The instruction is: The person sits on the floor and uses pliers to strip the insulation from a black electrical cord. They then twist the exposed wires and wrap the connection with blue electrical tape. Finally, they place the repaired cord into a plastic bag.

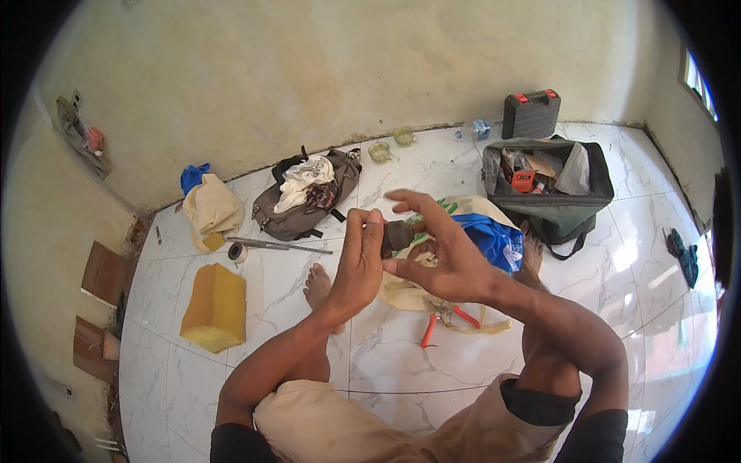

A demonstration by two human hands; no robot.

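My left hand point(360, 261) is raised in front of me, its fingers closed on a small dark cylindrical part point(398, 234). My right hand point(440, 248) touches the same part from the right, thumb and lower fingers near it, the index finger stretched out above. Below the hands, on the white marble floor, lie red-handled pliers point(440, 316) on a cream cloth bag point(417, 293). A blue plastic bag point(491, 241) sits just behind my right hand. My bare left foot point(318, 287) rests on the tiles.
An open grey tool bag point(549, 185) and a dark tool case point(531, 113) stand at the back right. A brown backpack with cloths point(307, 194), a tape roll point(238, 252), a metal rod point(279, 245), a yellow sponge block point(216, 307) and a cream cloth point(210, 210) lie to the left.
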